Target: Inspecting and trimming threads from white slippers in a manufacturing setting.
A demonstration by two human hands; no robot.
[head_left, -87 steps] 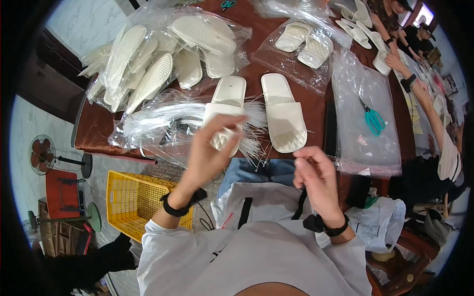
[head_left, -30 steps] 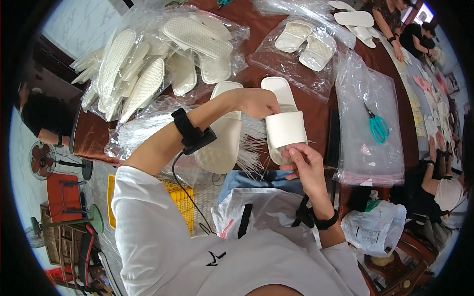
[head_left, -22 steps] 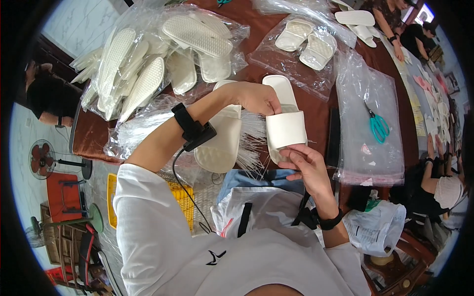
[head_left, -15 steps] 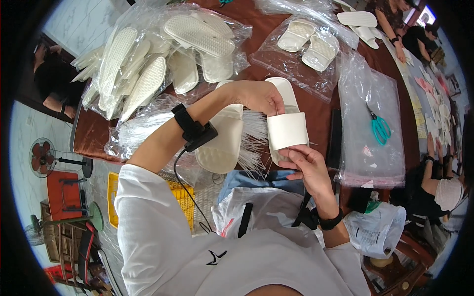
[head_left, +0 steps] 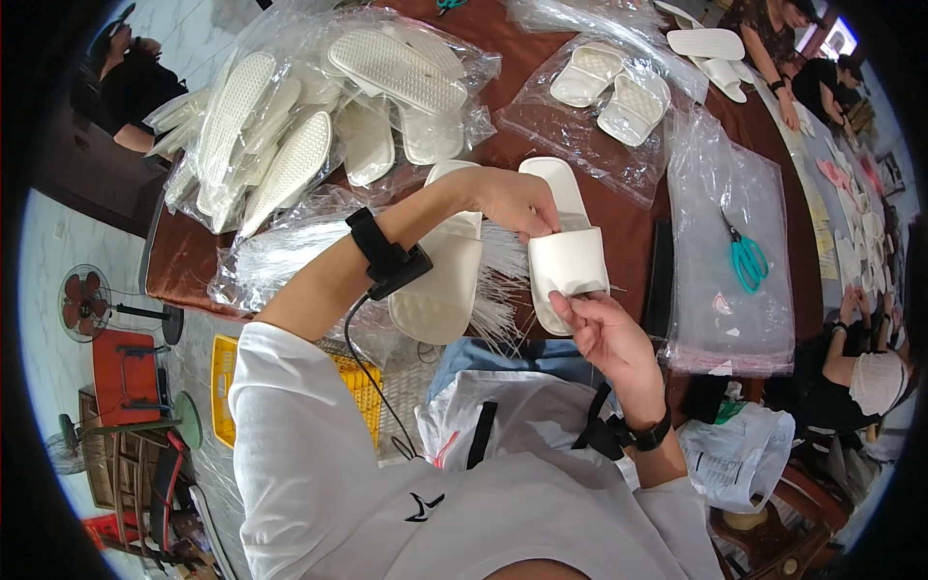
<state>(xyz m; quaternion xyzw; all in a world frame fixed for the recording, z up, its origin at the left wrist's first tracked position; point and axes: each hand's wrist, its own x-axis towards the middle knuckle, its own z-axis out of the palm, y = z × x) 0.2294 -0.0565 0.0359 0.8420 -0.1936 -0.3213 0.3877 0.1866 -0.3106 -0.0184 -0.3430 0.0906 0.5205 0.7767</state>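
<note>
A cream slide slipper [head_left: 568, 259] lies on the table in front of me, its toe end toward me. My left hand [head_left: 519, 201] reaches over from the far side, fingers curled down at the upper edge of the strap; its fingertips are partly hidden. My right hand [head_left: 611, 333] pinches at the strap's lower edge with thumb and finger. A second cream slipper [head_left: 435, 280] rests to the left, partly under my left forearm. Between the two slippers lies a spread of thin clear plastic strands [head_left: 499, 290].
Bagged slippers [head_left: 290, 145] pile up at the far left. A bagged pair [head_left: 633, 104] lies at the far right. Teal-handled scissors [head_left: 747, 261] sit on clear plastic bags [head_left: 725, 319] to the right. A yellow basket [head_left: 224, 387] stands below left. Other people work along the right.
My right hand's fingertips have closed in on the strap's lower edge. My left hand stays at the upper edge, shifted slightly. At the far left a person has come further into view.
</note>
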